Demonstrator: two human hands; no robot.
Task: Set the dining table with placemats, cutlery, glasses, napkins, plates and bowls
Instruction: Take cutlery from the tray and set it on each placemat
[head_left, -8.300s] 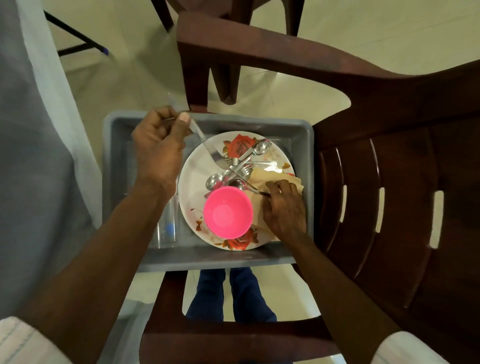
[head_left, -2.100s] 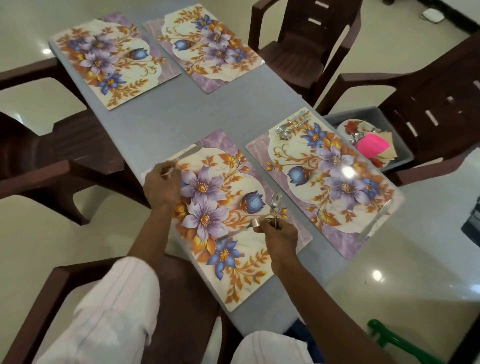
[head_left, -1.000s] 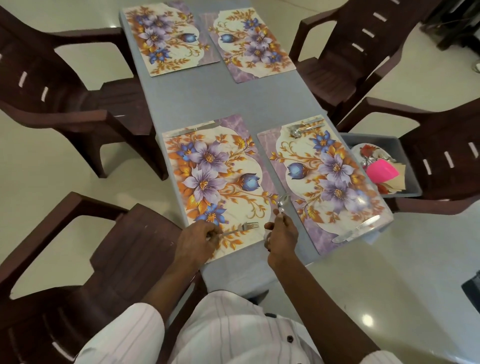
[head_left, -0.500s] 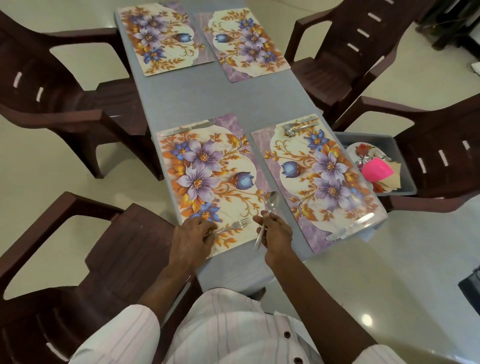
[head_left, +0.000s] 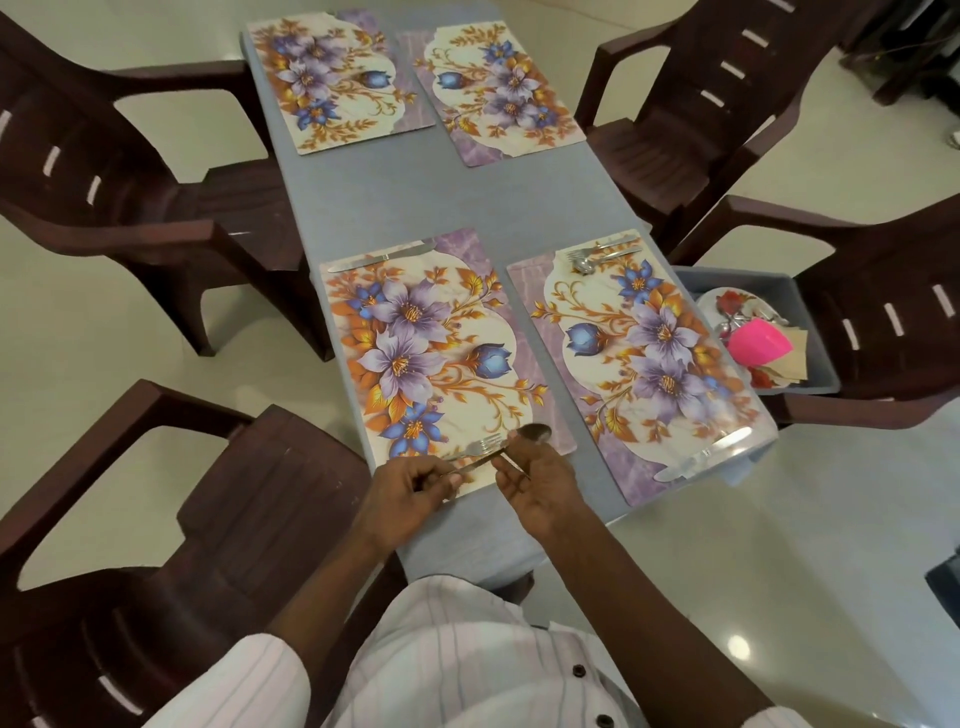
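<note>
Several floral placemats lie on the grey table (head_left: 415, 202). At the near edge of the near left placemat (head_left: 426, 358), my left hand (head_left: 405, 493) pinches the handle of a fork (head_left: 480, 448) whose tines rest on the mat. My right hand (head_left: 537, 483) holds a spoon (head_left: 530, 434) by its handle, bowl pointing away, just right of the fork. A knife (head_left: 382, 257) lies along that mat's far edge. The near right placemat (head_left: 644, 358) carries a fork and spoon (head_left: 597, 255) at its far end and a knife (head_left: 701, 460) at its near end.
A grey tub (head_left: 800, 301) on the right chair (head_left: 893, 312) holds a flowered plate, a pink bowl (head_left: 758, 340), cutlery and napkins. Two far placemats (head_left: 337, 78) (head_left: 498, 88) are bare. Dark brown chairs surround the table, one (head_left: 218, 519) at my near left.
My right hand has swung the spoon from near upright to lie beside the fork at the mat's near edge. My left hand still holds the fork's handle. The view shifted slightly.
</note>
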